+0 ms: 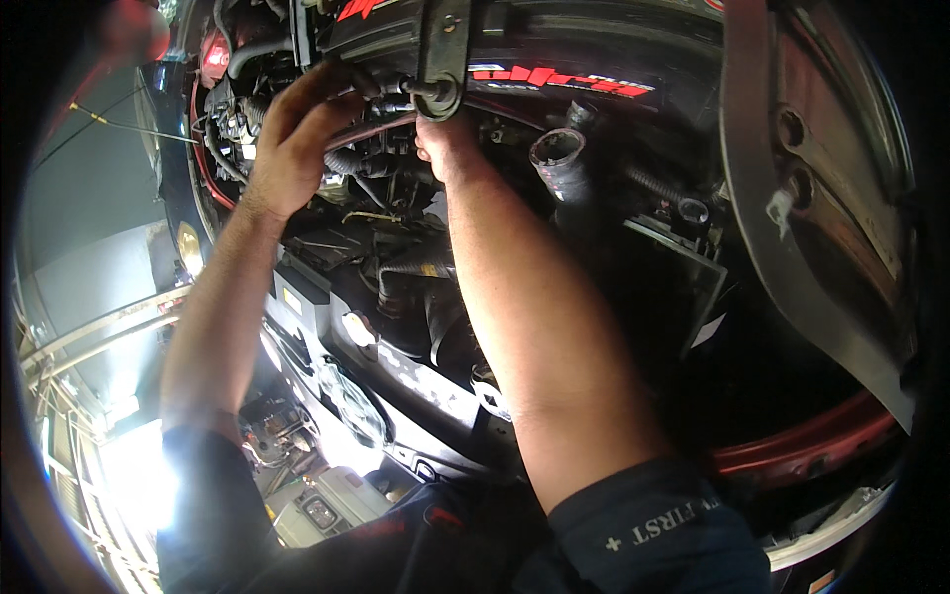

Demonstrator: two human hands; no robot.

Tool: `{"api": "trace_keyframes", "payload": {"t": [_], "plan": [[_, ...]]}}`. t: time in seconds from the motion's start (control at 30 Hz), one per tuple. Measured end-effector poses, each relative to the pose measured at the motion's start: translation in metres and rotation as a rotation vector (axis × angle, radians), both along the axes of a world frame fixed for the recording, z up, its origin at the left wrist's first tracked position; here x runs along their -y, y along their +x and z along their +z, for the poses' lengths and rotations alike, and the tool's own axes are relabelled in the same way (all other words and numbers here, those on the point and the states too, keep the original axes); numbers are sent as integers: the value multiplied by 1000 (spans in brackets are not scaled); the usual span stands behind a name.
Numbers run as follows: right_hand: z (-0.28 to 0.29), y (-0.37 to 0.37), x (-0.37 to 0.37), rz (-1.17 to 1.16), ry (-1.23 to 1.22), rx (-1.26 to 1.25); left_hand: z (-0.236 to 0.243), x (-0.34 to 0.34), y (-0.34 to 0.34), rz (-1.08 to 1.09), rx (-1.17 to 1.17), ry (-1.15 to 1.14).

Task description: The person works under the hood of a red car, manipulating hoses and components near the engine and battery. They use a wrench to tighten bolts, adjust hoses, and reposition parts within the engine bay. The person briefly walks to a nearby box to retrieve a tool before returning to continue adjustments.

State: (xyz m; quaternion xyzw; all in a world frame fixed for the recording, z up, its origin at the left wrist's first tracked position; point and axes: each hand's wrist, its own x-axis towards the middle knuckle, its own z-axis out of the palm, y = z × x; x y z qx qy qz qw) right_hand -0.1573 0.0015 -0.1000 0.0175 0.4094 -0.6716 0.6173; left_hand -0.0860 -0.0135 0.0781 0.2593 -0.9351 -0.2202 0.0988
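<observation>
Over the engine bay of a vehicle, my left hand (307, 129) reaches in with its fingers bent around something dark, too shadowed to name. My right hand (445, 148) is closed lower and to the right, its far part hidden behind a dark metal bracket (442, 45) with a rounded end. A thin reddish-brown bar or hose (374, 130) runs between the two hands. Whether my right fingers grip it cannot be seen. Close to the bracket's rounded end is a dark rod-like part (396, 87).
An open-topped black pipe (559, 148) stands right of my right forearm. Corrugated hoses (416, 268) and wiring lie below my hands. A grey curved metal panel (762, 198) borders the right side. A headlamp (351, 401) and a red body edge (807, 436) sit nearer me.
</observation>
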Motion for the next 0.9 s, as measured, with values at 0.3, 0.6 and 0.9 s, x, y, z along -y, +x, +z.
{"api": "trace_keyframes", "payload": {"t": [0.3,0.6,0.9], "plan": [[-34,22,18,-123,-30,-377,-99,-44,51,443,-423,-380],[-52,32,41,-163,16,-225,-45,-51,52,211,169,-348],[10,5,-6,-273,-5,436,-41,14,-27,-81,1137,-768]]}}
